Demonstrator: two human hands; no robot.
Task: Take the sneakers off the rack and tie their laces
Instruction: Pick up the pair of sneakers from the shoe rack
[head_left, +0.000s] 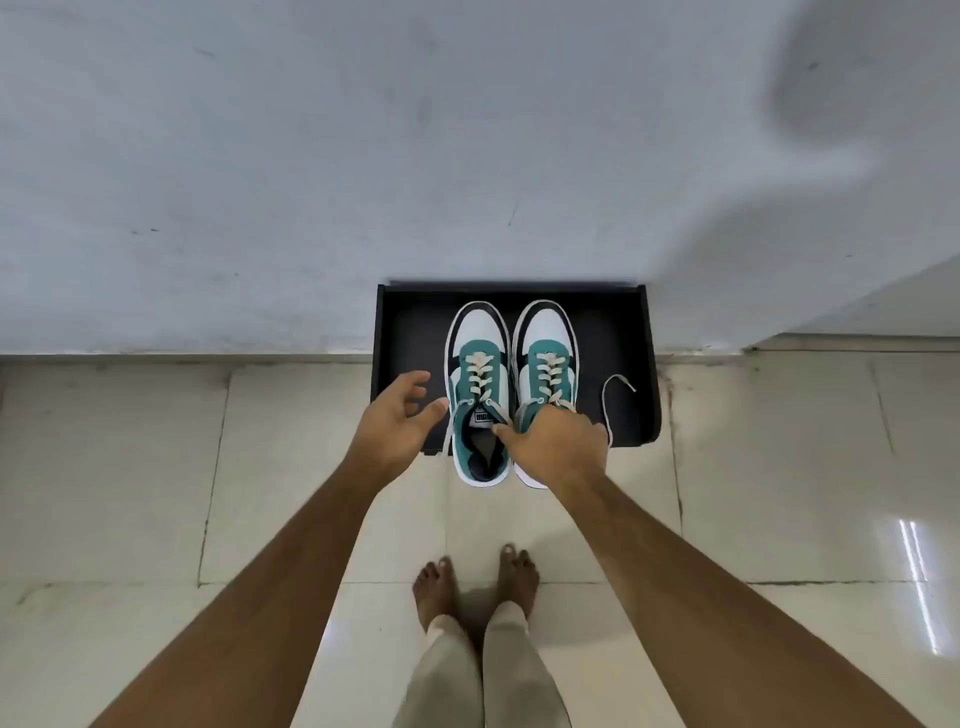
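Two teal, white and black sneakers stand side by side on a black rack (405, 332) against the wall, heels hanging over its front edge. My right hand (558, 441) covers the heel of the right sneaker (545, 345) and grips its collar, thumb reaching toward the left sneaker (478, 353). My left hand (397, 418) hovers open just left of the left sneaker, fingertips close to its side. The cream laces are untied; one loose lace end (618, 387) lies curled on the rack to the right.
The rack stands on a glossy beige tiled floor (291, 467) at the foot of a white wall (311, 156). My bare feet (478, 577) are on the tiles in front of the rack. A wall corner juts out at the right.
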